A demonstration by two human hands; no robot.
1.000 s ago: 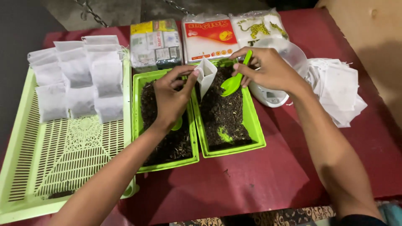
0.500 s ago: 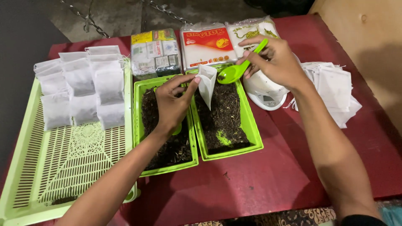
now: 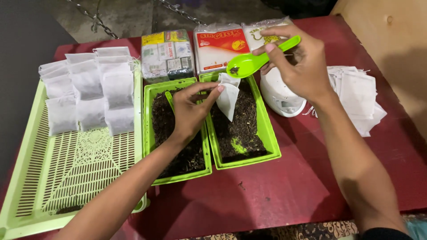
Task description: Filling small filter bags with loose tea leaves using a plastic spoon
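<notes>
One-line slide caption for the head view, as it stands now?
Left hand pinches a white pouch over a green tray of dark leaves while right hand holds a green scoop above it.

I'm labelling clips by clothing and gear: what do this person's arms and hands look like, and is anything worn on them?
Both forearms are bare, with no gloves, watch, rings or bracelets visible on the left hand or the right hand. The only clothing showing is a dark sleeve edge high on the right arm, at the bottom of the frame. Fingernails look short and unpainted.
</notes>
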